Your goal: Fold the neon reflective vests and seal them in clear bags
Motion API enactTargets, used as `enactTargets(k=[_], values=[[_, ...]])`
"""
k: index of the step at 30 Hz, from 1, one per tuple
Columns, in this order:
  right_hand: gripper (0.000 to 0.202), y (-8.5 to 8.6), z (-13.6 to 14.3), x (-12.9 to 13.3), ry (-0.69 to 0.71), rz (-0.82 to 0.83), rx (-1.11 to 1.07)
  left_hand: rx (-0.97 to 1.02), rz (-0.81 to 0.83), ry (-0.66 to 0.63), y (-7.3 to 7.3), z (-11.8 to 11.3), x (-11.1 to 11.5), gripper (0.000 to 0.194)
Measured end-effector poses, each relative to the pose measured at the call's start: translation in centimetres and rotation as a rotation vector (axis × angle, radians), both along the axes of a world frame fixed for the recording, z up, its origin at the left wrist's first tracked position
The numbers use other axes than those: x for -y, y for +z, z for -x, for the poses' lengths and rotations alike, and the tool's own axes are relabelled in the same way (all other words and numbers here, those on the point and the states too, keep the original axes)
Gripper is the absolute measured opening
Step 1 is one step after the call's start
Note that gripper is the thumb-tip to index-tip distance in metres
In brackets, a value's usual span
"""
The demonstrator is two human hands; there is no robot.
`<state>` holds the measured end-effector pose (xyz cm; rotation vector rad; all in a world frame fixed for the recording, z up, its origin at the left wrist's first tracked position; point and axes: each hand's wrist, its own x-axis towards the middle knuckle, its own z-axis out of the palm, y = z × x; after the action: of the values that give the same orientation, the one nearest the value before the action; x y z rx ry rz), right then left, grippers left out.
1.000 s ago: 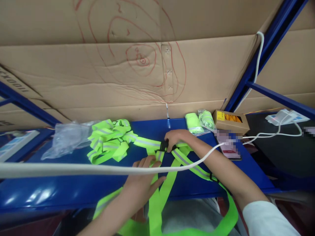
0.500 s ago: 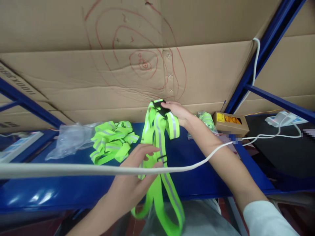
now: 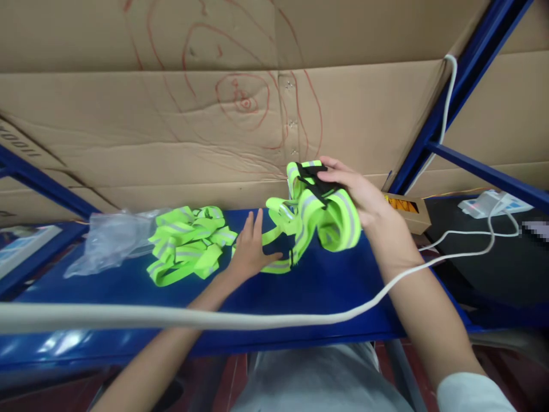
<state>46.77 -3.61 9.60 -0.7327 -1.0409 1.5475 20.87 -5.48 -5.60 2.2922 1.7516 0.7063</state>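
My right hand (image 3: pixel 358 189) grips the black part of a neon-green reflective strap (image 3: pixel 306 214), which hangs in loops above the blue table (image 3: pixel 326 292). Some of the strap's lower loops reach left to my left hand (image 3: pixel 251 249). That hand has its fingers spread over the table, against the strap's lower loops. A heap of similar green straps (image 3: pixel 189 246) lies to the left of my left hand.
A clear plastic bag (image 3: pixel 115 237) lies left of the heap. A white cable (image 3: pixel 257 320) crosses in front of my forearms. Cardboard (image 3: pixel 128 120) stands behind the table. An open box (image 3: pixel 409 214) and a white power strip (image 3: pixel 493 206) are at the right.
My right hand has moved right with the strap, whose lower loops have risen from the front edge onto the table. My left hand has moved forward and spread its fingers.
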Motion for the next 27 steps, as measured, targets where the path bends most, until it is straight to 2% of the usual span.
enactTargets(k=[2,5,8,11,15,17,18,20,22,25,27], values=[[0.050,-0.3,-2.0,1.1,-0.027,0.011,0.075,-0.004,0.043,-0.134,0.1,-0.5,-1.4,0.137],[0.049,-1.1,-4.8,2.7,-0.088,0.015,0.160,0.007,0.203,-0.407,1.2,-2.2,-2.7,0.132],[0.047,-2.2,-7.2,4.2,-0.113,-0.001,0.193,-0.072,0.414,-0.517,2.0,-4.1,-2.5,0.122],[0.046,-3.4,-9.5,5.5,-0.214,0.012,0.174,-0.207,0.500,-0.546,1.8,-4.6,0.1,0.117],[0.049,-5.4,-11.6,6.4,-0.432,0.052,0.119,-0.351,0.318,-0.553,0.2,-2.8,5.6,0.128],[0.051,-6.4,-12.1,6.5,-0.465,0.063,0.109,-0.398,0.251,-0.525,-0.6,-1.6,7.1,0.126],[0.051,-6.8,-12.2,6.6,-0.467,0.069,0.108,-0.416,0.225,-0.507,-0.8,-1.1,7.2,0.120],[0.055,-7.6,-12.2,6.7,-0.463,0.094,0.103,-0.457,0.178,-0.477,-0.9,-0.1,5.8,0.099],[0.062,-8.1,-11.9,6.8,-0.459,0.105,0.090,-0.515,0.135,-0.464,-0.6,0.9,2.9,0.074],[0.065,-8.6,-10.8,7.3,-0.437,0.072,0.075,-0.572,0.043,-0.411,0.7,2.1,-2.3,0.046],[0.058,-9.1,-9.6,7.8,-0.423,0.064,0.064,-0.569,-0.044,-0.308,1.7,2.5,-4.8,0.031]])
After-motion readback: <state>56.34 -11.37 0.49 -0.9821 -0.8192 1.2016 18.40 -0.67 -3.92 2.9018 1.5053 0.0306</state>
